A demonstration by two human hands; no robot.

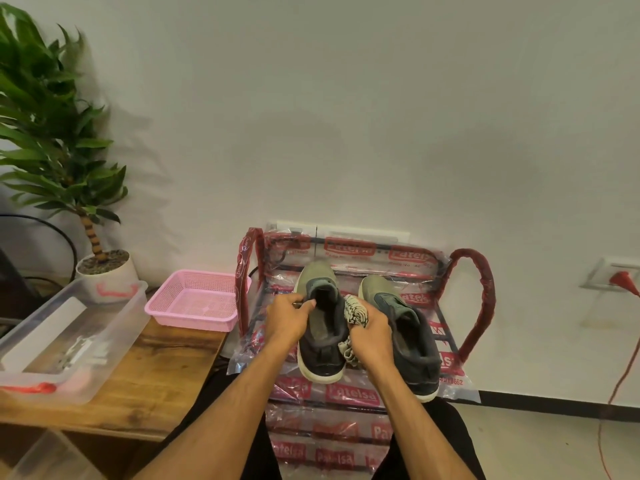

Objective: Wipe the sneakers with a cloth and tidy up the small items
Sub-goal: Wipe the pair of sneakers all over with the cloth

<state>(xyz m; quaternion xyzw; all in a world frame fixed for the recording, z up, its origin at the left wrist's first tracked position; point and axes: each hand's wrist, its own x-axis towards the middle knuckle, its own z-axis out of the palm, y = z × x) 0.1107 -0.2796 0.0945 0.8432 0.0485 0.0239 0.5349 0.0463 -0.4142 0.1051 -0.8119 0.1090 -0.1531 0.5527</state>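
Two olive-and-dark-grey sneakers with white soles stand on the top shelf of a plastic-wrapped red shoe rack [472,306]. My left hand [285,322] grips the left sneaker [320,348] by its left collar, thumb at the opening. My right hand [370,336] holds a crumpled white patterned cloth [355,313] against that sneaker's right side. The right sneaker [412,344] sits untouched beside it, heel toward me.
A pink mesh basket [194,299] sits on the wooden table [156,372] left of the rack. A clear plastic bin [65,341] with small items stands nearer me. A potted plant [100,268] is behind it. A red cord [623,358] hangs from a wall socket at right.
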